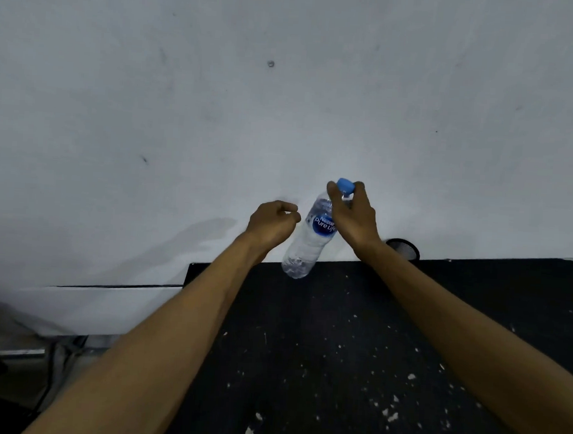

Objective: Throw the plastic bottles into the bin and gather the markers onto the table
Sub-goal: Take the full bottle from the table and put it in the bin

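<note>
One bottle [310, 238], clear with a blue cap [345, 186], hangs tilted before the white wall [218, 95], over the dark surface's [337, 354] far edge. Right hand [354, 214] pinches its neck. Left hand [271, 224] loosely curled, empty, beside it.

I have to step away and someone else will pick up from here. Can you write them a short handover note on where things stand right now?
Right hand: pinching the plastic bottle at its neck, just below the blue cap; the bottle hangs tilted above the far edge of the black table.
Left hand: loosely curled, empty, beside the bottle.
A round dark rim shows behind the table's far edge; possibly the bin, cannot confirm.
No markers in view.
Done: one bottle picked up.
Left: drop this bottle in the bin, find other bottles, gather markers onto the table.
</note>
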